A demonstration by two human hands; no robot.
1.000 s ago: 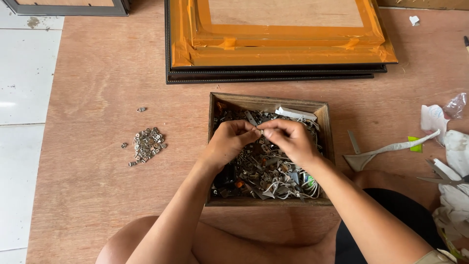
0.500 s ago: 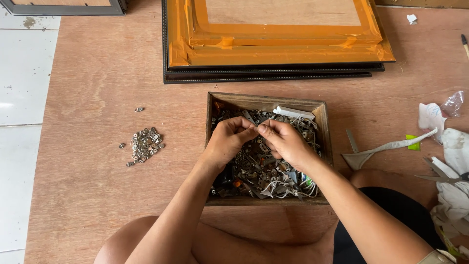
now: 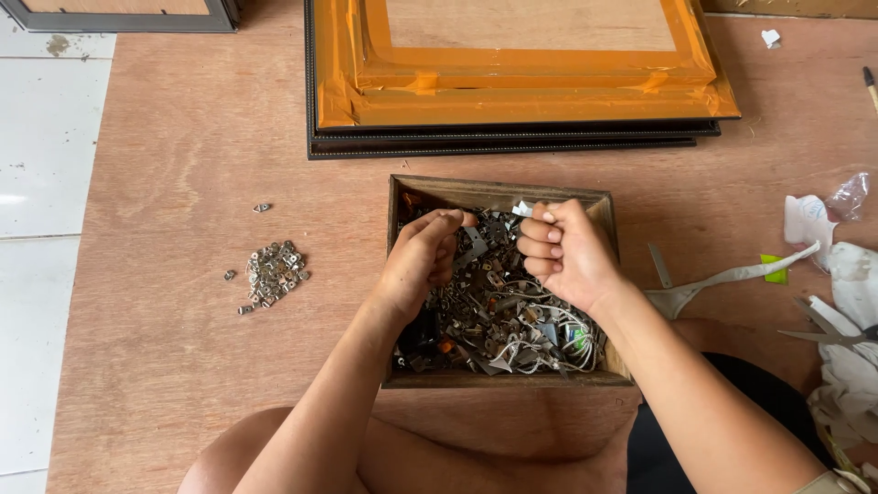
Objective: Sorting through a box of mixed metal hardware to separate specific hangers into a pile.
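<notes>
A dark wooden box [image 3: 498,186] sits in front of me, full of tangled metal hardware [image 3: 498,316]: small brackets, wires and clips. Both hands hover over its far half. My left hand [image 3: 419,263] is curled, fingertips pinched together above the pile. My right hand [image 3: 569,253] is closed in a fist, knuckles up, next to a pale metal piece [image 3: 523,209] at the box's far edge. Anything inside either hand is hidden. A small heap of silver metal pieces [image 3: 273,273] lies on the plywood to the left of the box.
Stacked picture frames [image 3: 521,73], edged with orange tape, lie just beyond the box. To the right are a white strip [image 3: 732,276], scissors [image 3: 828,336] and crumpled paper [image 3: 851,274]. White floor tiles [image 3: 37,183] run along the left. My knees are below the box.
My hands, pinched together over the middle of the box, have drawn apart. The right hand has closed into a fist.
</notes>
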